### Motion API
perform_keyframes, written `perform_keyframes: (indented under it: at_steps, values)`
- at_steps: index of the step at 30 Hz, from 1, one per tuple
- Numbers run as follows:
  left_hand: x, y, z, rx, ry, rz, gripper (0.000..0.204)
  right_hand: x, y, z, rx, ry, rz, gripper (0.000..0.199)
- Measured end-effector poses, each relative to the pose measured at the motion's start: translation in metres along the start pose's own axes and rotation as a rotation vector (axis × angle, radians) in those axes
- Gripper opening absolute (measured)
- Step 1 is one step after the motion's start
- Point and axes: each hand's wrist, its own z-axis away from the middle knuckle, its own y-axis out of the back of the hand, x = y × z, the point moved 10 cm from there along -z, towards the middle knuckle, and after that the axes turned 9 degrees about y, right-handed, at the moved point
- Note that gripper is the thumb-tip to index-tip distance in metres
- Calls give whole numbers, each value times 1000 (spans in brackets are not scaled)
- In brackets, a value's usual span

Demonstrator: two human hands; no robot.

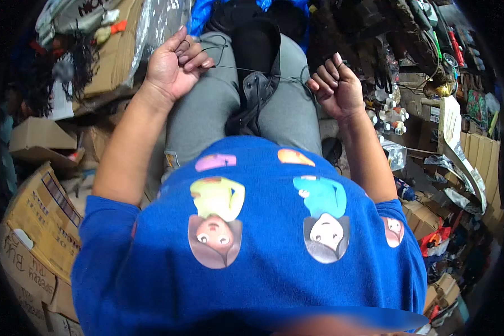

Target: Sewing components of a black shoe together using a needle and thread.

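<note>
A black leather piece lies in my lap between my grey-trousered thighs. A thin dark thread runs taut across it from one hand to the other. My left hand is up at the left, fingers curled around the thread's left end, which loops above the knuckles. My right hand is raised at the right, closed in a fist on the thread's other end. Both hands are pulled apart, a little above the leather piece.
Cardboard boxes stack at my left. A clear plastic sheet and more cardboard lie beyond my left hand. At the right a cluttered bench holds small white bottles, tools, and wooden slats.
</note>
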Motion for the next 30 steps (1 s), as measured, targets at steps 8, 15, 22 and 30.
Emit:
perform_keyframes:
  at_steps: [8,15,22,30]
  values:
    - [64,39,55,712,-34,-907,40,-36,82,19,134,-20,724,31]
    - [-7,-105,77,418,-632,-2074,49,-81,-7,5,-172,302,1512,60]
    - [-70,-91,30,383,-365,-2330,44,-20,-105,-42,-396,175,2274,71]
    - [-83,-79,48,254,-533,-2077,27,-17,-71,7,-183,-103,1592,27]
